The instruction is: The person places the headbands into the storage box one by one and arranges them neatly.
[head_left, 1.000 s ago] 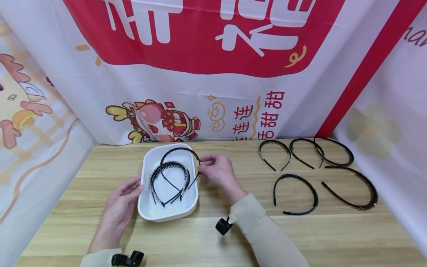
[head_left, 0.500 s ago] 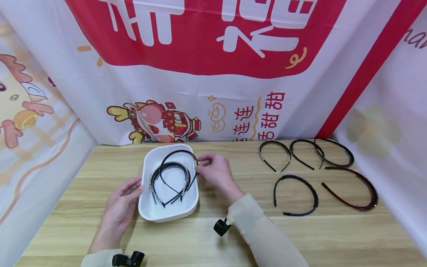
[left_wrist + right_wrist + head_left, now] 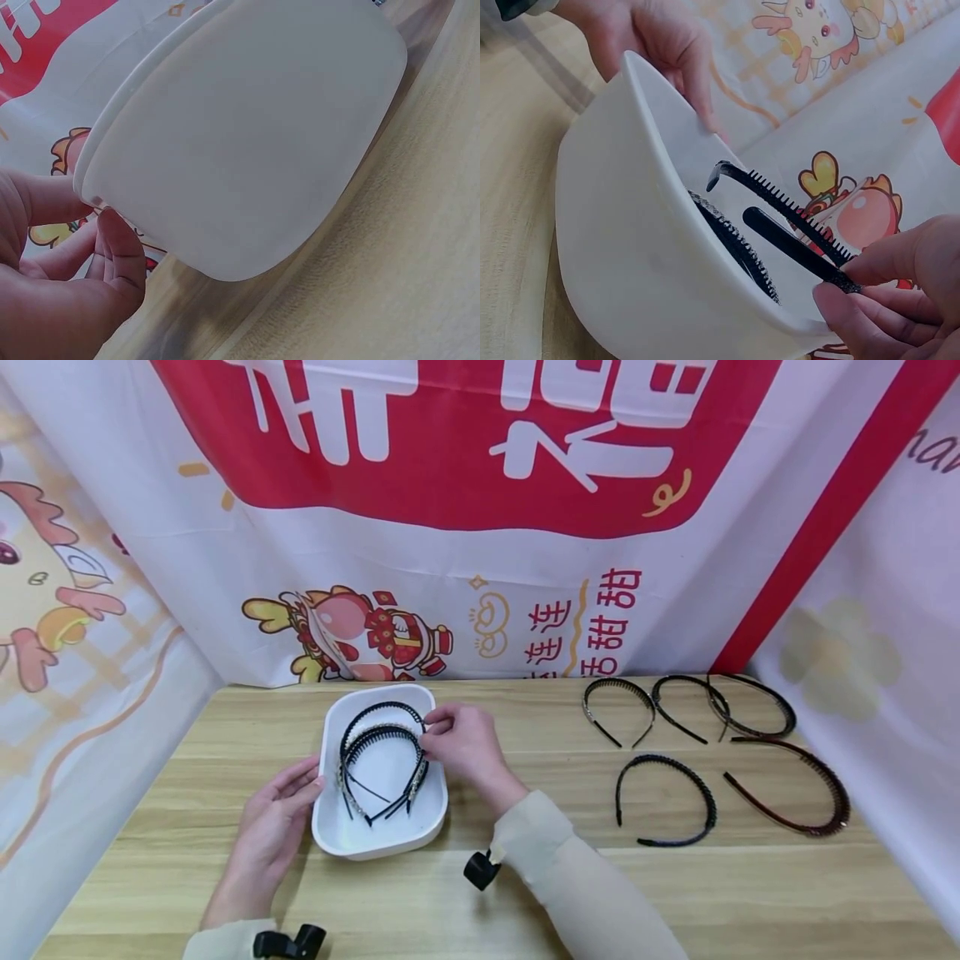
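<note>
While L hand (image 3: 273, 814) grips tub (image 3: 622, 210) at L rim, R hand (image 3: 461, 739) pinches black band (image 3: 791, 244) by one side, thumb vs. fingertips, its arc over the tub's inside. Band prob. light, springy, a bit slick; teeth may snag, so best held on the smooth side arm. Tub prob. light, stiff; sits nr table's far edge. Inside: beaded band (image 3: 736, 238) + other dark, overlapping; count unclear. Table (image 3: 420, 910), R half: three bands (image 3: 618, 681) nr far R corner; dark band (image 3: 702, 789) nearer, brown band (image 3: 842, 802) twd R edge.
</note>
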Available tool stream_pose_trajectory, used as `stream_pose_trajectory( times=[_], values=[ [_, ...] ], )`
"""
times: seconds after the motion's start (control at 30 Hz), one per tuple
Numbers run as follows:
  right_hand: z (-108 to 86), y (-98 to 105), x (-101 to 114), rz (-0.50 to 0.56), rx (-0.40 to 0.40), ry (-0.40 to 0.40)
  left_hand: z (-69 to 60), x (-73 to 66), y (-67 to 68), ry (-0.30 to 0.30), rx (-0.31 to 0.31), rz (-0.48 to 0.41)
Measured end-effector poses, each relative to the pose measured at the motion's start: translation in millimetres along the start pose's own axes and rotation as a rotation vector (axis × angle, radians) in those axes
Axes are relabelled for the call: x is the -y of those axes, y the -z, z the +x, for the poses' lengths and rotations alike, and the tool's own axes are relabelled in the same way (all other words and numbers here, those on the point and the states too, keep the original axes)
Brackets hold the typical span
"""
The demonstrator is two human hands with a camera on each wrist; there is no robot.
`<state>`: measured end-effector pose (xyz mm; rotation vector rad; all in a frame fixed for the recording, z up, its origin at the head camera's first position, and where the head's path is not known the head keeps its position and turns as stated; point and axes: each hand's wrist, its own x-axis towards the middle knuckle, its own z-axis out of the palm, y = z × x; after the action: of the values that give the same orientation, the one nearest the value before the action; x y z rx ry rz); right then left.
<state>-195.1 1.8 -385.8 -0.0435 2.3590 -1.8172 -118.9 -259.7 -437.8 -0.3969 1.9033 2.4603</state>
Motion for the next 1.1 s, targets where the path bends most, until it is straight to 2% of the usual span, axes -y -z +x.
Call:
stream_pose_trajectory(
  times=[0.07,0.27,0.47,0.77,1.1],
  values=[
    [0.5,-2.5,2.2,-0.055,0.002,0.019,-0.4,-0.1,0.3,0.000,-0.002,0.003],
    [3.2,-12.2,10.3,-0.306,0.003,0.070,-1.4,0.6,1.0,-0.005,0.000,0.002],
    [6.6,-22.4,15.7,-0.481,-0.010,0.072,-0.7,0.4,-0.2,0.001,0.001,-0.002],
    [10.2,-27.3,18.7,-0.593,-0.033,0.067,-0.2,-0.4,-0.9,-0.006,-0.009,0.007],
    [11.7,-33.4,16.6,-0.632,-0.039,0.027,-1.1,0.2,-1.7,-0.001,-0.014,-0.008]
  ],
)
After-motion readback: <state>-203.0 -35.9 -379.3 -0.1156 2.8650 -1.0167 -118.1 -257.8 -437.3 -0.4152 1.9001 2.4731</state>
